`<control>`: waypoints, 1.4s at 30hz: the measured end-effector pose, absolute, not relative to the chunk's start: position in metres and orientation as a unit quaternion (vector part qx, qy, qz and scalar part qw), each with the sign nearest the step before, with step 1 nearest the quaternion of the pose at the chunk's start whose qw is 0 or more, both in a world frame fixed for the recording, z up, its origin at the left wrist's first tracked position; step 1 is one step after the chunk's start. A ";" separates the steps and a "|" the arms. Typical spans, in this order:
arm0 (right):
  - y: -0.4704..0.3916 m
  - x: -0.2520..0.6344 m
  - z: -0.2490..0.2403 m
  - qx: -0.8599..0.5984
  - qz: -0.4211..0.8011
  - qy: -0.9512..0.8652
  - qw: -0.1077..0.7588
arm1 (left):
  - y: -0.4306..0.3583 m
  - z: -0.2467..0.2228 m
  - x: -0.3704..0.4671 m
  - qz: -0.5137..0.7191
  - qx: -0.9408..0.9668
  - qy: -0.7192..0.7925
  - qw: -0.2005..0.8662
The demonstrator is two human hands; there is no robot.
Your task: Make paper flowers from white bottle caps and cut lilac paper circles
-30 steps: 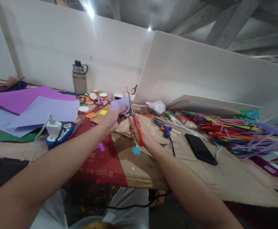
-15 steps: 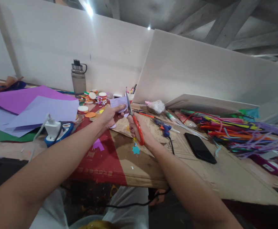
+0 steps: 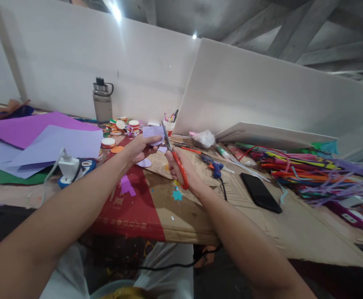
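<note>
My left hand point(image 3: 141, 148) pinches a small piece of light purple paper point(image 3: 153, 132) by its lower part. Close to the paper's right edge are the blades of red-handled scissors point(image 3: 181, 167), which my right hand point(image 3: 177, 164) holds with its fingers wrapped at the handles. The blades point up and away from me, and look nearly closed. A light purple round cutout point(image 3: 144, 163) lies on the cardboard point(image 3: 194, 222) beneath my left hand. Nearer to me are a teal flower-like cutout point(image 3: 177, 195) and a bright purple scrap point(image 3: 127, 186).
Large purple sheets point(image 3: 60, 143) and a white plug point(image 3: 68, 166) are at left, a bottle point(image 3: 102, 104) behind. To the right lie a blue glue gun point(image 3: 216, 168), a black phone point(image 3: 260, 192) and many coloured pipe cleaners point(image 3: 318, 174). White boards stand at the back.
My left hand and the paper have shifted slightly left, away from the scissors. More of the round cutout on the cardboard now shows. The scissor blades have tilted a little to the left.
</note>
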State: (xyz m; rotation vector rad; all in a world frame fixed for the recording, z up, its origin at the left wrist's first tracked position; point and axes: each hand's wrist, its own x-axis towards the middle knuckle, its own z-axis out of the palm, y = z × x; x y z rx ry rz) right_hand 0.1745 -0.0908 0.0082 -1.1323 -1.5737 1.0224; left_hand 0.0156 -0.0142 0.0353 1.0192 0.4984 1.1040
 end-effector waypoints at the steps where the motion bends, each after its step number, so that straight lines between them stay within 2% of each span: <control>1: -0.091 0.174 0.009 -0.462 0.418 -0.636 0.456 | -0.014 0.036 0.014 0.494 0.463 0.226 0.701; 8: -0.093 0.171 0.012 -0.465 0.446 -0.614 0.456 | -0.013 0.039 0.010 0.481 0.484 0.238 0.691; 18: -0.092 0.171 0.010 -0.479 0.411 -0.636 0.443 | -0.005 0.039 0.000 0.474 0.467 0.274 0.694; 24: -0.093 0.168 0.009 -0.475 0.430 -0.601 0.478 | -0.015 0.030 0.028 0.585 0.351 0.233 0.693; 28: -0.091 0.168 0.003 -0.477 0.428 -0.604 0.473 | -0.022 0.024 0.041 0.614 0.369 0.213 0.665; 36: -0.083 0.172 -0.004 -0.478 0.382 -0.642 0.461 | -0.024 0.025 0.039 0.574 0.373 0.246 0.686; 42: -0.085 0.173 -0.002 -0.469 0.393 -0.636 0.470 | -0.029 0.032 0.038 0.565 0.383 0.244 0.688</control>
